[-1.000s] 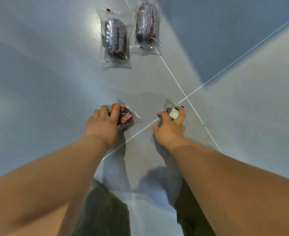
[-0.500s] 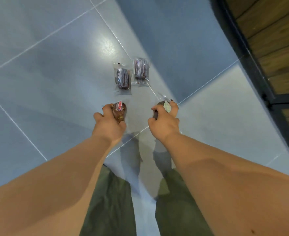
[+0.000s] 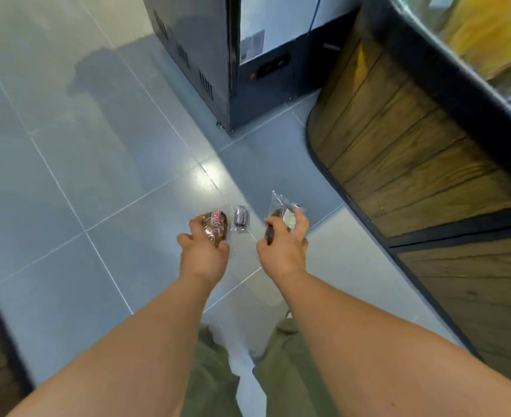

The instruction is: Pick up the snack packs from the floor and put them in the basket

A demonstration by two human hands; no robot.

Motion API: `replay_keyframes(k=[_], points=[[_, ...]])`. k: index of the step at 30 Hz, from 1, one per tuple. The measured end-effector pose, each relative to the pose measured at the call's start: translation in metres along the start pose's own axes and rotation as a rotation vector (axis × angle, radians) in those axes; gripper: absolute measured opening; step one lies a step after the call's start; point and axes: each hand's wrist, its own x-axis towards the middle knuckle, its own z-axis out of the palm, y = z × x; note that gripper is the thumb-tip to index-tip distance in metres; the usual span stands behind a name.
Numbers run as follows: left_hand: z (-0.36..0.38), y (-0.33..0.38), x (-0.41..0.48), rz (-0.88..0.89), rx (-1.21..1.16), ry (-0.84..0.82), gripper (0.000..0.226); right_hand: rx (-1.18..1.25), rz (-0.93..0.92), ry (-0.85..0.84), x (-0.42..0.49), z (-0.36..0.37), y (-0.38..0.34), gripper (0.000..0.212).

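One snack pack (image 3: 216, 228) is gripped in the left hand (image 3: 204, 254), a second pack (image 3: 282, 219) in the right hand (image 3: 282, 248), a third pack (image 3: 241, 219) lies on the floor (image 3: 97, 152) between, and firm holds are advised until the unseen basket is reached.

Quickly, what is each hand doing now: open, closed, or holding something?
Left hand: closed, holding the brown snack pack.
Right hand: closed, holding the clear-wrapped snack pack.

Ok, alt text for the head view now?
The left hand grips a brown snack pack and the right hand grips a clear-wrapped snack pack, above a grey tiled floor. A third pack lies on the floor beyond them; no basket shows.
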Motion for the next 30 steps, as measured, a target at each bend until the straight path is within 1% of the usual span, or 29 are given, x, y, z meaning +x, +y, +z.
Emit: replay_keyframes(k=[3,6,10,15,21,25,30], points=[[-0.012,0.027,-0.040,0.071,0.003,0.050,0.060,0.094,0.008,0.092,-0.028,-0.034,-0.011,0.036],[-0.017,0.053,-0.069,0.106,-0.021,0.093,0.060,0.153,-0.063,0.145,-0.042,-0.069,-0.016,0.035],[-0.022,0.088,-0.093,0.153,-0.059,0.135,0.061,0.120,-0.127,0.172,-0.052,-0.113,-0.016,0.036],[-0.017,0.109,-0.111,0.150,-0.061,0.146,0.061,0.098,-0.117,0.181,-0.059,-0.147,-0.004,0.037],[-0.014,0.110,-0.117,0.195,0.034,0.064,0.058,0.107,-0.056,0.242,-0.073,-0.152,0.001,0.035],[-0.023,0.109,-0.116,0.269,0.109,0.016,0.057,0.117,-0.004,0.294,-0.086,-0.141,-0.001,0.037],[-0.032,0.102,-0.111,0.403,0.245,-0.071,0.059,0.169,0.100,0.379,-0.110,-0.123,0.001,0.038]])
